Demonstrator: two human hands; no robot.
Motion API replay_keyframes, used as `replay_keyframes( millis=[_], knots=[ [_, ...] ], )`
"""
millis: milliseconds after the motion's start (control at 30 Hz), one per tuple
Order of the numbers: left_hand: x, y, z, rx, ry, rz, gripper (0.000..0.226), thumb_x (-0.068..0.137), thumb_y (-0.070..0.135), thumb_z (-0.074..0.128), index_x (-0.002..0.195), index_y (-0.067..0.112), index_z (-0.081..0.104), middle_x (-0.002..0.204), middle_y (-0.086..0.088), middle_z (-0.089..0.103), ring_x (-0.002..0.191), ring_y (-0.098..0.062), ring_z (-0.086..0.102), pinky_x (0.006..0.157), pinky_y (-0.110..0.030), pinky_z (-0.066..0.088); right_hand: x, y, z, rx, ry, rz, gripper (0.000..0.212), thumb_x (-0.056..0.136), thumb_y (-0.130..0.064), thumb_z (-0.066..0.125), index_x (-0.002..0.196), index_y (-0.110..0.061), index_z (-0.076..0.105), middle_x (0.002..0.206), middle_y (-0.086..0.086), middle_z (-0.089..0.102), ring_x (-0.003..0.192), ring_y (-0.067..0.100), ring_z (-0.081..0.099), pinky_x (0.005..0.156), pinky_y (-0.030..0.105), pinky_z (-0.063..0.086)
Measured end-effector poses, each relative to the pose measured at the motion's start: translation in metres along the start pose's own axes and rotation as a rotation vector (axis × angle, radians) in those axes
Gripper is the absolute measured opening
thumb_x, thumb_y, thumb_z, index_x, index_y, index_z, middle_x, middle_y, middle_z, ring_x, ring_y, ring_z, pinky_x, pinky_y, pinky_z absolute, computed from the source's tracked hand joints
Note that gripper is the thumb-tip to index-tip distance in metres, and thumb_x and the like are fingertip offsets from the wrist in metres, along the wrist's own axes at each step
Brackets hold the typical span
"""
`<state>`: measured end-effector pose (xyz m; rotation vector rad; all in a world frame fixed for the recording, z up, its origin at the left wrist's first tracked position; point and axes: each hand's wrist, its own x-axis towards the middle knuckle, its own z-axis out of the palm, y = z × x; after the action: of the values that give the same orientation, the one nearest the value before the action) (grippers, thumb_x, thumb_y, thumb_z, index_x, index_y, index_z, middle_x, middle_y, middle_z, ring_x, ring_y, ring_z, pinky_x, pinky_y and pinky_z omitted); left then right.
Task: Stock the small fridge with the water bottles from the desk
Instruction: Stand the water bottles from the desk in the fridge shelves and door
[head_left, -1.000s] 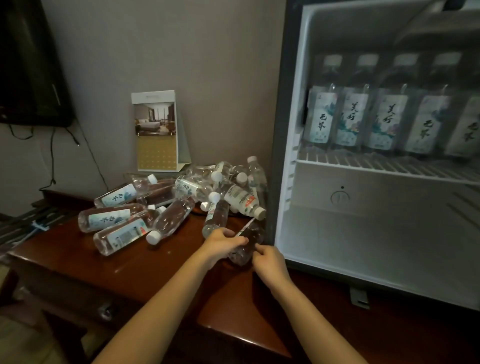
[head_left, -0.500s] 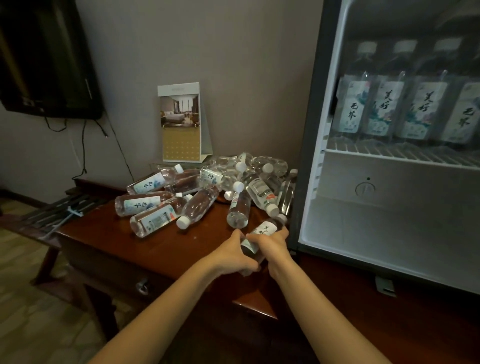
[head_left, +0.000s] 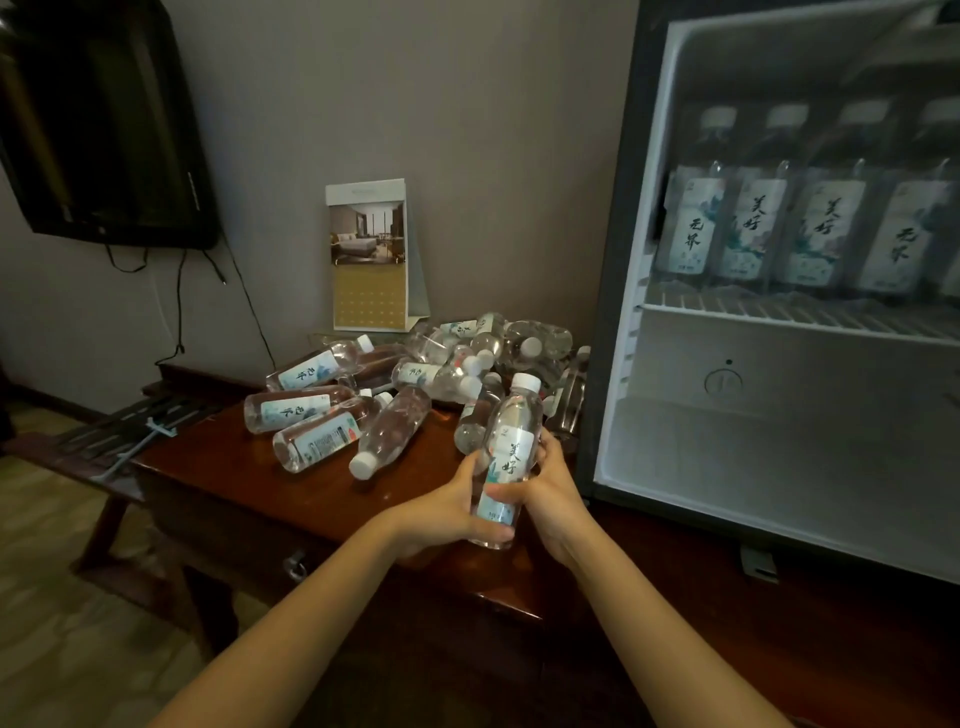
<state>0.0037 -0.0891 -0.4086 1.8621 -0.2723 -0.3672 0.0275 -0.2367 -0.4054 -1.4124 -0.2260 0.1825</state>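
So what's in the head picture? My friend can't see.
The left hand and right hand hold one bottle upright over the desk. A pile of bottles lies behind, and the open fridge has a row on its shelf.

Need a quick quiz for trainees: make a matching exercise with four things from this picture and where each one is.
Things
1. calendar
2. TV
3. held bottle
4. bottle row

Places
A. upright on the shelf of the fridge
B. gripped by left hand and right hand, over the desk
C. dark, at top left
D. standing behind the bottle pile

Pairs: 1-D, 2-C, 3-B, 4-A
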Motion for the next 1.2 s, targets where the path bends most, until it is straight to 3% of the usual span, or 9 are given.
replay_keyframes(
  millis=[133,233,367,500,633,733,933,1100,1200],
  knots=[
    [-0.001,-0.005,0.002,-0.010,0.016,0.048,0.110,0.071,0.006,0.078,0.146,0.030,0.002,0.138,0.013,0.035,0.123,-0.007,0.046,0.092,-0.025,0.049,-0.003,-0.002,-0.005,-0.057,-0.053,-0.021,0.096,0.061,0.013,0.074,0.129,-0.038,0.029,0.113,-0.009,0.057,0.107,0.011,0.056,0.080,0.028,0.054],
    [0.000,-0.006,0.001,-0.035,0.032,0.052,0.105,0.069,0.007,0.080,0.144,0.033,0.011,0.135,0.011,0.043,0.118,-0.006,0.052,0.090,-0.026,0.051,-0.004,-0.002,-0.006,-0.094,-0.063,-0.014,0.098,0.065,0.009,0.074,0.134,-0.039,0.023,0.115,-0.007,0.055,0.109,0.013,0.055,0.078,0.026,0.053],
    [0.000,-0.007,0.004,-0.053,0.042,0.072,0.095,0.069,0.007,0.080,0.140,0.033,0.022,0.131,0.008,0.050,0.113,-0.007,0.058,0.084,-0.025,0.052,-0.006,-0.001,-0.004,-0.136,-0.057,0.000,0.100,0.074,0.004,0.070,0.142,-0.038,0.010,0.131,0.000,0.049,0.119,0.019,0.051,0.082,0.028,0.053],
    [-0.001,-0.008,0.007,-0.073,0.061,0.068,0.093,0.070,0.006,0.079,0.139,0.033,0.023,0.131,-0.003,0.051,0.112,-0.018,0.060,0.089,-0.033,0.053,-0.008,0.003,-0.004,-0.128,-0.044,0.004,0.099,0.078,0.002,0.067,0.143,-0.040,0.005,0.139,0.004,0.043,0.123,0.023,0.049,0.083,0.030,0.053],
    [-0.002,-0.006,0.007,-0.059,0.068,0.063,0.094,0.070,0.005,0.079,0.141,0.029,0.023,0.133,-0.003,0.050,0.114,-0.018,0.059,0.094,-0.038,0.051,-0.009,0.005,-0.005,-0.127,-0.036,0.004,0.094,0.079,-0.001,0.068,0.144,-0.035,0.008,0.139,0.004,0.045,0.123,0.022,0.050,0.085,0.031,0.052],
    [-0.003,-0.005,0.009,-0.043,0.082,0.074,0.091,0.069,0.005,0.080,0.140,0.028,0.027,0.131,-0.001,0.053,0.112,-0.015,0.060,0.092,-0.036,0.052,-0.010,0.005,-0.008,-0.157,-0.047,-0.009,0.086,0.079,-0.003,0.069,0.140,-0.030,0.015,0.132,0.000,0.049,0.116,0.017,0.053,0.076,0.023,0.054],
    [-0.001,-0.002,0.019,-0.004,0.103,0.135,0.082,0.066,0.010,0.082,0.131,0.032,0.038,0.123,0.007,0.060,0.109,-0.009,0.061,0.090,-0.032,0.053,-0.017,0.003,-0.022,-0.211,-0.085,-0.077,0.076,0.074,-0.002,0.073,0.118,-0.041,0.025,0.105,-0.021,0.049,0.092,0.000,0.056,0.063,0.015,0.053],
    [0.006,0.013,0.034,0.015,0.081,0.211,0.077,0.066,0.011,0.083,0.128,0.030,0.042,0.118,0.013,0.064,0.110,-0.009,0.061,0.082,-0.024,0.052,-0.026,-0.004,-0.045,-0.168,-0.048,-0.128,0.086,0.071,-0.003,0.076,0.130,-0.042,0.027,0.114,-0.021,0.050,0.104,0.005,0.056,0.075,0.022,0.056],
    [0.017,0.027,0.048,0.026,0.080,0.276,0.079,0.065,0.008,0.082,0.130,0.027,0.042,0.121,0.007,0.063,0.111,-0.013,0.061,0.084,-0.027,0.052,-0.034,-0.016,-0.064,-0.192,0.007,-0.195,0.088,0.069,-0.005,0.079,0.129,-0.043,0.028,0.113,-0.026,0.050,0.100,-0.001,0.057,0.071,0.018,0.055]
  ],
)
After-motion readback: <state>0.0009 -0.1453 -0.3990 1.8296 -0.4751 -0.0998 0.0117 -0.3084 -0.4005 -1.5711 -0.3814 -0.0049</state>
